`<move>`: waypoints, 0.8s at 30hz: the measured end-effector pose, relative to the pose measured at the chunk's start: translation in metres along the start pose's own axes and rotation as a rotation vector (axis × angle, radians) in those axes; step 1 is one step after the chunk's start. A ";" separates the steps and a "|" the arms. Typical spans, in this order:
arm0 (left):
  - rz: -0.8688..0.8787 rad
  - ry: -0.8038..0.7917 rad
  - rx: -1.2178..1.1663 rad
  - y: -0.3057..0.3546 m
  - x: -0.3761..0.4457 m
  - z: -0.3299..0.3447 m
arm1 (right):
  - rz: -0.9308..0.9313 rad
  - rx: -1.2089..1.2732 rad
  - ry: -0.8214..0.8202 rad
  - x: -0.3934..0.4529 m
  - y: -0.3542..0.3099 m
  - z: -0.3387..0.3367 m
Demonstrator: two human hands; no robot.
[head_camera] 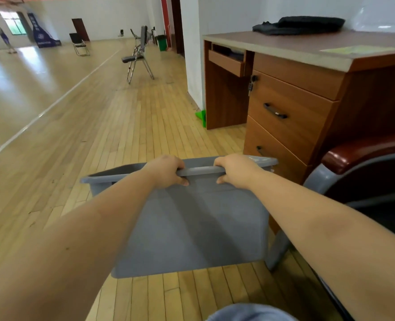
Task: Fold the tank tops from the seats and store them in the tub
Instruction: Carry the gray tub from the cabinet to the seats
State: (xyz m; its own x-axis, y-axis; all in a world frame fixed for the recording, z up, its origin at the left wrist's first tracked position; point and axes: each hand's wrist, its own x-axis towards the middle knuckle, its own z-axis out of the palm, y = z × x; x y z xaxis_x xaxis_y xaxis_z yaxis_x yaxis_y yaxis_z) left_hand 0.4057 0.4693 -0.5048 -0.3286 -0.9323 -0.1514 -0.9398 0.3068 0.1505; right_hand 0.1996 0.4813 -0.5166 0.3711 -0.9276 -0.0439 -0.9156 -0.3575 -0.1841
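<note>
Tub (192,223): grey plastic, rectangular, held above the wood floor (99,135) with its near wall facing the camera; interior not visible from this angle.

Left hand (166,170): fingers curled over the tub's near rim, thumb on the outer wall below it; grips the rim left of centre.

Right hand (234,170): same grip on the rim, right of centre; a short stretch of bare rim shows between the two hands.

Desk (307,52): brown wood, against the white wall at right, behind and beside the tub. Keyboard tray pulled partly out at its left; a stack of drawers with dark handles at its right.

Dark garment (298,25): lies bunched on the far part of the desk top, well apart from the tub; cannot tell whether it is a tank top.

Armchair (363,156): dark red padded arm on a grey frame, just right of the tub.

Folding chair (137,59): metal, stands on the floor well beyond the tub; nothing can be made out on its seat.

Second chair (79,44): far across the hall, near the back wall.

Green bin (161,42): far end, beside a doorway.
</note>
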 end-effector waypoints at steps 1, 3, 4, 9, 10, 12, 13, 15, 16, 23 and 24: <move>-0.001 0.006 0.004 0.001 -0.003 0.000 | 0.000 -0.009 -0.001 -0.003 -0.002 -0.002; 0.003 0.024 0.012 0.004 -0.013 -0.002 | 0.003 -0.028 0.006 -0.010 -0.008 -0.006; 0.007 0.035 0.016 0.005 -0.018 -0.002 | 0.007 -0.033 0.016 -0.013 -0.011 -0.007; 0.040 0.090 0.088 0.004 -0.045 0.008 | 0.039 -0.040 0.085 -0.031 -0.026 0.011; 0.047 0.103 0.111 0.003 -0.048 0.015 | 0.040 -0.037 0.097 -0.035 -0.028 0.020; 0.054 0.121 0.139 -0.002 -0.054 0.032 | 0.037 -0.040 0.120 -0.040 -0.032 0.039; 0.054 0.124 0.144 -0.005 -0.056 0.041 | 0.033 -0.042 0.129 -0.042 -0.034 0.049; 0.049 0.123 0.139 -0.013 -0.058 0.062 | 0.019 -0.061 0.132 -0.043 -0.037 0.068; 0.047 0.116 0.135 -0.017 -0.059 0.072 | 0.011 -0.079 0.127 -0.043 -0.038 0.078; 0.037 0.083 0.119 -0.037 -0.053 0.137 | 0.000 -0.166 0.060 -0.034 -0.040 0.134; 0.042 0.081 0.123 -0.038 -0.051 0.146 | 0.005 -0.172 0.046 -0.033 -0.039 0.142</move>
State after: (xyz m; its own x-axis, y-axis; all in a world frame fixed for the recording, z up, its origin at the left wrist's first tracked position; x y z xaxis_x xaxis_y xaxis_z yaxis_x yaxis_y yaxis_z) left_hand 0.4449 0.5331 -0.6458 -0.3637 -0.9291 -0.0676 -0.9315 0.3622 0.0337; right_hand 0.2451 0.5413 -0.6470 0.3630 -0.9318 0.0015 -0.9317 -0.3630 -0.0135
